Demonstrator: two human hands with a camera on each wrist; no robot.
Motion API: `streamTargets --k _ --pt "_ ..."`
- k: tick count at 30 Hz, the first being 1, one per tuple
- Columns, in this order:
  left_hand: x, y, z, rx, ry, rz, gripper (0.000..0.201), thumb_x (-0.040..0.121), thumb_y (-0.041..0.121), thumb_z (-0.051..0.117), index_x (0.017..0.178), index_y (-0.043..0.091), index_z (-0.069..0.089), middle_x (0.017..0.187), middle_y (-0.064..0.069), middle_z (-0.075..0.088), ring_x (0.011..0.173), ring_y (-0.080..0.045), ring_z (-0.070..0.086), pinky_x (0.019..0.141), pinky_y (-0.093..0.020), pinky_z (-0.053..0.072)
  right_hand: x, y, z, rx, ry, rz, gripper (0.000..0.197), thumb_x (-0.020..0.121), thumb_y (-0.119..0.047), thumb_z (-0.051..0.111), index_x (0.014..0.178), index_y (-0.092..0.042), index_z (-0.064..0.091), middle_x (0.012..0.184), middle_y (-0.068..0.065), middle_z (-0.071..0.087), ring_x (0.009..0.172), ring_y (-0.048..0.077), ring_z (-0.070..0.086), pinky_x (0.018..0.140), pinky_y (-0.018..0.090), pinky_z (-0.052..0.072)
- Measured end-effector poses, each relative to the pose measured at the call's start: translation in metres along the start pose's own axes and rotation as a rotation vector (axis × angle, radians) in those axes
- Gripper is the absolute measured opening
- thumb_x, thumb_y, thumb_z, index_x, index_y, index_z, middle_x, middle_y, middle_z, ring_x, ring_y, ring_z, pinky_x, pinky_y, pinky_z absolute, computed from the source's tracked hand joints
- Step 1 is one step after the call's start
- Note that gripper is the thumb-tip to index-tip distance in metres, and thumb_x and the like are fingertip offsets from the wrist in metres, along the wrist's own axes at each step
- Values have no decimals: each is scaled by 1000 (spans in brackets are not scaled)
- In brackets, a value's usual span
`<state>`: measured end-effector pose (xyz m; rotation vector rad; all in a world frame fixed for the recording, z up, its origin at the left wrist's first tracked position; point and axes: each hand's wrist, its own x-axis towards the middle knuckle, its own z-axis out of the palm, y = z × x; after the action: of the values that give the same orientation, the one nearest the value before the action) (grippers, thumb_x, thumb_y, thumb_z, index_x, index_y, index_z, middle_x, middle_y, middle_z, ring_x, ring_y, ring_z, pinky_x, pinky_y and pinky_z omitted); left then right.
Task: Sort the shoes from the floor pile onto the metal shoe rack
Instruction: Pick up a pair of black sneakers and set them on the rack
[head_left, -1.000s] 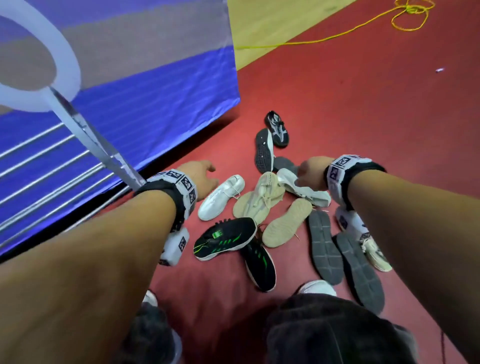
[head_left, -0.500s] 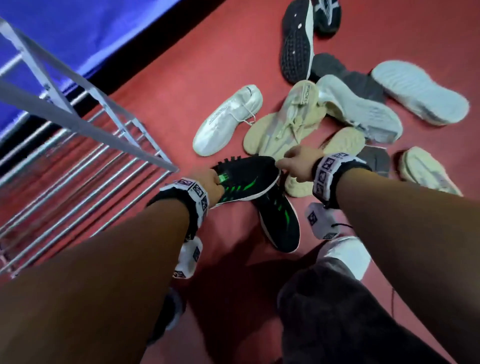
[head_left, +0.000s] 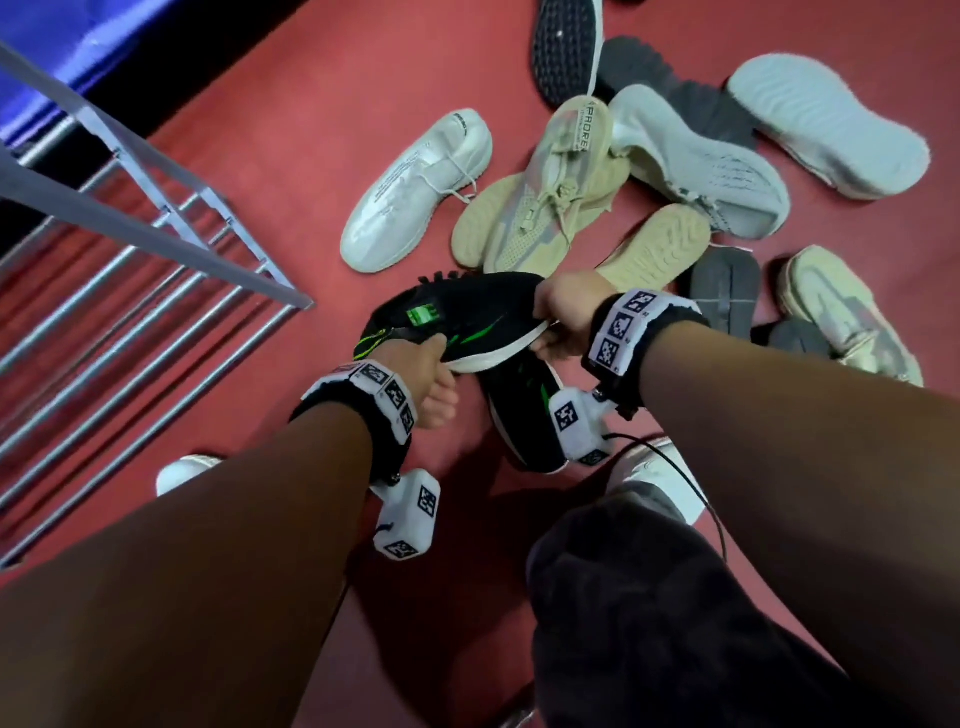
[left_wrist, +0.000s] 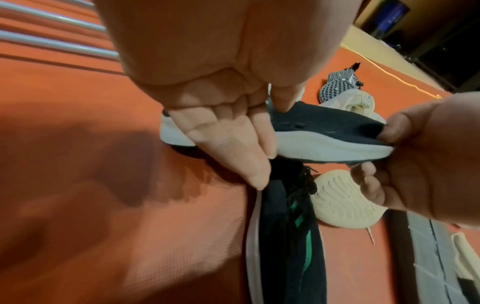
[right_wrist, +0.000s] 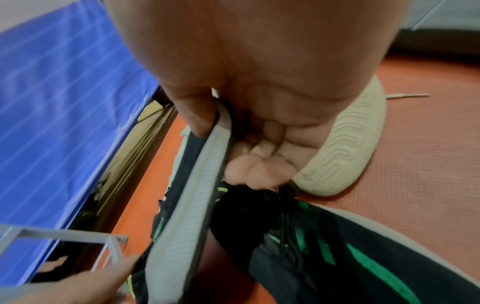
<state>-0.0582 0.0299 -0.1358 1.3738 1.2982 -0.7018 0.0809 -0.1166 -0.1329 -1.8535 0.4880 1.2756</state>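
Observation:
A black shoe with green stripes and a white sole (head_left: 467, 317) is held between both hands, just above the red floor. My left hand (head_left: 426, 358) pinches its heel end, thumb on top and fingers (left_wrist: 233, 139) under the sole. My right hand (head_left: 550, 327) grips the toe end, thumb (right_wrist: 197, 111) on the upper and curled fingers (right_wrist: 254, 160) under the sole (right_wrist: 187, 205). Its twin black shoe (head_left: 524, 415) lies on the floor beneath. The metal shoe rack (head_left: 156, 234) stands to the left, its bars bare where visible.
Several shoes lie in a pile ahead: a white sneaker (head_left: 415, 192), a beige sneaker (head_left: 545, 197), a beige sole (head_left: 654, 244), grey knit shoes (head_left: 701, 161) and dark grey soles (head_left: 727, 291). A blue panel (right_wrist: 64, 102) backs the rack. My knee (head_left: 649, 597) is at bottom right.
Both hands came down from above the pile onto the black green-striped shoe, took hold of its two ends and raised it slightly. The view moved lower and closer to the rack.

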Motion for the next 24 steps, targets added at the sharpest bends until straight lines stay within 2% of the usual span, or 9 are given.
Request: streamTargets --k 2,4,6,10,12,14,17,22,24 --pt "-5 1 -1 -68 -4 -9 52 104 34 39 84 -9 62 83 -26 70 64 -29 64 52 -28 52 -1 2 -15 168 63 -5 9 82 7 45 76 0 45 44 14 52 47 29 55 73 51 54" --pt "-5 1 -3 -144 12 0 44 100 28 39 80 -6 58 80 -23 69 63 -23 52 46 -24 47 -3 2 -27 309 93 -37 8 80 6 44 75 0 46 47 12 51 43 27 51 64 45 56" --pt "-4 -1 -5 -143 22 14 41 95 26 39 77 -4 60 78 -20 70 63 -24 51 45 -24 48 -5 5 -36 461 89 -78 11 81 3 45 88 2 53 62 13 53 43 27 53 53 36 53" --pt "-9 -3 5 -84 16 22 33 99 25 42 78 5 59 74 -12 64 56 -22 56 45 -21 45 -6 13 -53 695 -12 -103 31 89 -2 44 115 3 59 81 16 67 58 24 67 63 34 61" --pt "-12 -2 14 -93 -40 11 31 102 22 40 75 11 50 58 -3 49 43 -15 42 37 -13 33 -7 17 -57 657 -67 -75 25 91 -1 44 110 4 61 91 18 70 68 23 71 64 32 63" --pt "-13 -3 23 -70 -98 -18 30 103 22 39 76 14 48 52 2 44 39 -12 40 35 -14 35 -9 23 -56 480 -88 -12 17 94 -2 43 95 1 59 87 18 65 68 24 65 58 29 59" --pt "-11 -11 34 -5 -70 -26 21 102 23 48 86 13 55 68 -2 52 59 -19 49 55 -26 47 -3 36 -53 294 9 46 10 94 -6 51 101 -2 58 81 19 67 60 25 64 55 31 58" --pt "-2 -23 54 -64 -78 -129 22 101 27 55 83 14 53 89 -10 54 81 -26 53 71 -40 49 8 41 -56 221 57 32 11 96 -12 60 102 -3 58 70 15 71 56 24 67 56 33 59" --pt "0 -24 64 -96 -99 -183 19 101 29 56 95 11 57 95 -12 58 82 -28 59 71 -41 50 11 41 -57 227 64 31 14 97 -13 61 104 -2 58 70 15 72 57 25 68 54 33 58"
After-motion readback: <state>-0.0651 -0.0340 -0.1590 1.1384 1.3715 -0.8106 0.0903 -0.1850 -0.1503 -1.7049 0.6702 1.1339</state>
